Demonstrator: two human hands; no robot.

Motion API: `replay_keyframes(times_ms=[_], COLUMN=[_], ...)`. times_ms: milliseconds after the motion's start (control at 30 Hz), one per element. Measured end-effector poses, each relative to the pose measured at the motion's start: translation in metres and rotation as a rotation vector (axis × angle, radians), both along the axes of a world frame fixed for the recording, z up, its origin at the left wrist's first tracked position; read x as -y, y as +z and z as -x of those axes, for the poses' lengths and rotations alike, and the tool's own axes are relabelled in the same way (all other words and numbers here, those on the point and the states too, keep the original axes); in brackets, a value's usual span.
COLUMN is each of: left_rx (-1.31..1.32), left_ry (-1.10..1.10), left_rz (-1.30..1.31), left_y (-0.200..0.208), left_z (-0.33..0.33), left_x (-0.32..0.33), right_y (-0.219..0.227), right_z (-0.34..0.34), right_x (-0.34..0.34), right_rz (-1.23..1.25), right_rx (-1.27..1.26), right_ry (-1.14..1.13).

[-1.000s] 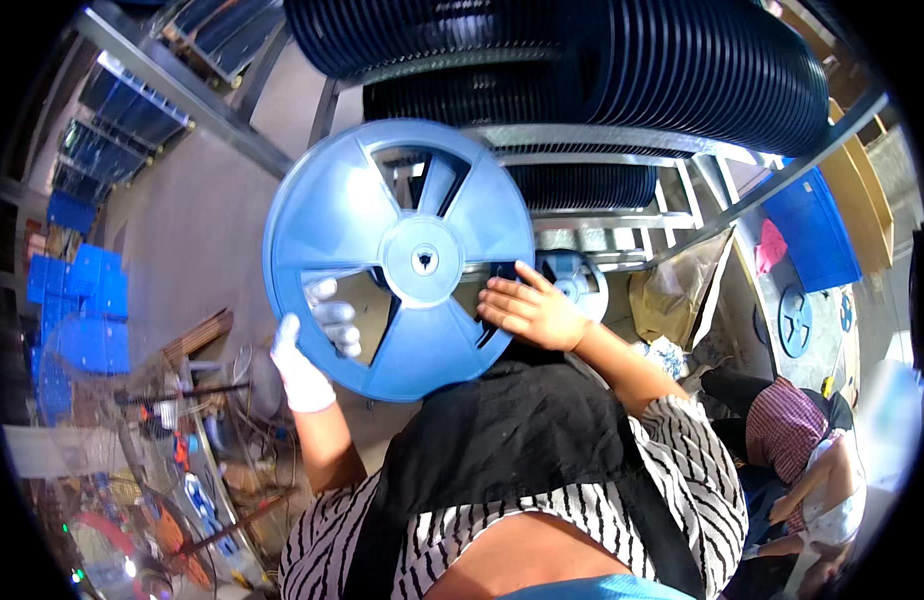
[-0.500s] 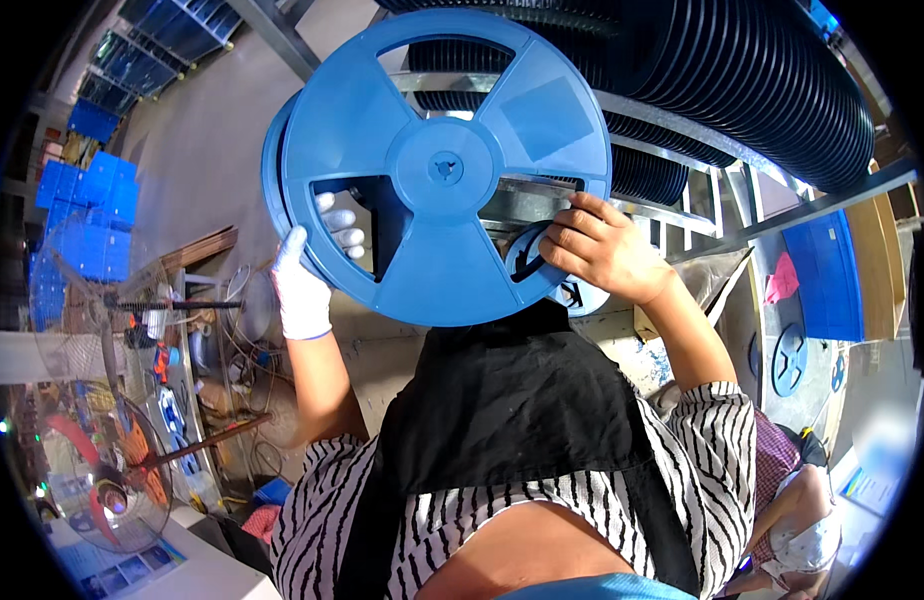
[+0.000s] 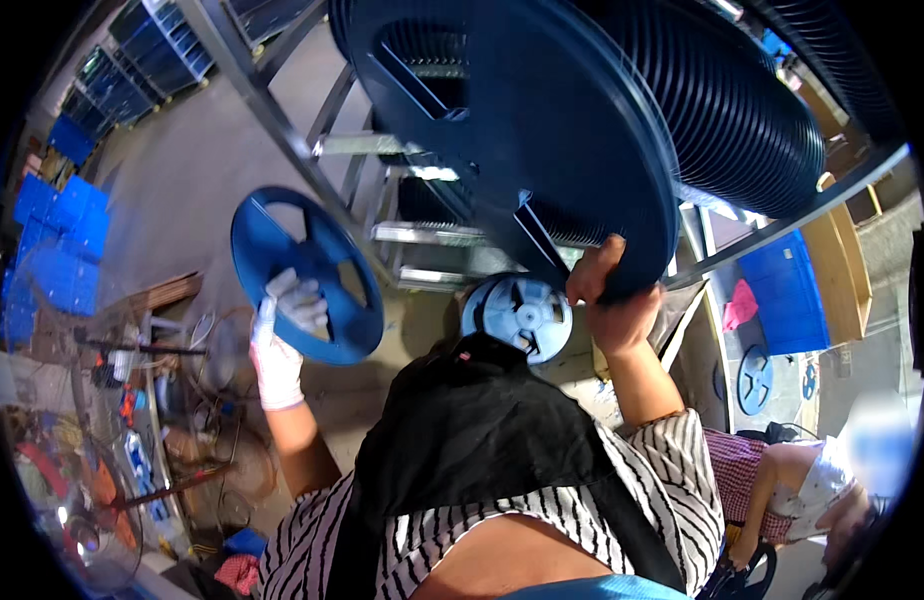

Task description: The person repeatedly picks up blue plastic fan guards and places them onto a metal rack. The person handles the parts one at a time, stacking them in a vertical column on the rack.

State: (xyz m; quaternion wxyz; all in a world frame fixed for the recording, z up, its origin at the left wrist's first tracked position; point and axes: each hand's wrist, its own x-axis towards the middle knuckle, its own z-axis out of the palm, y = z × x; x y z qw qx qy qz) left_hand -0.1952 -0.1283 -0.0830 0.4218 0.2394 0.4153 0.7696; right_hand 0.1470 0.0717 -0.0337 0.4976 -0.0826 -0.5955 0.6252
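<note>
In my left hand (image 3: 290,325), which wears a white glove, a blue reel flange (image 3: 354,335) with cut-out windows is held tilted at the left, with the fingers closed near its middle. My bare right hand (image 3: 617,300) grips the lower edge of a larger-looking dark blue reel flange (image 3: 572,110), thumb on the near face. That flange stands steeply tilted close to the rack and hides part of it. Below and between my hands, light blue reels (image 3: 518,318) lie low down, partly covered by my black apron (image 3: 492,430).
Long rows of dark discs (image 3: 742,130) sit on a metal rack (image 3: 272,110) ahead. Blue crates (image 3: 62,220) are stacked at the far left, near a caged fan (image 3: 72,480). At right stand a blue bin (image 3: 782,290) and a co-worker in a checked garment (image 3: 737,475).
The blue flanges that overlapped face-on before me are now apart. My left hand has carried one down and left; the right hand holds the other, turned edgewise towards the rack.
</note>
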Motion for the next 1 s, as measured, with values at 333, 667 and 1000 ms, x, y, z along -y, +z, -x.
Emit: replay_keyframes(times_ms=[333, 667, 1000], left_rx=[0.024, -0.047, 0.052], left_ry=[-0.226, -0.502, -0.672], left_rz=[0.192, 0.273, 0.309], left_y=[-0.041, -0.052, -0.052], left_z=[0.011, 0.023, 0.039], left_x=[-0.01, -0.05, -0.075], right_y=[0.002, 0.0, 0.024], right_z=[0.011, 0.038, 0.083], right_x=[-0.049, -0.062, -0.113], right_rz=[0.674, -0.159, -0.161], right_rx=[-0.518, -0.074, 0.15], right_ry=[-0.08, -0.924, -1.313])
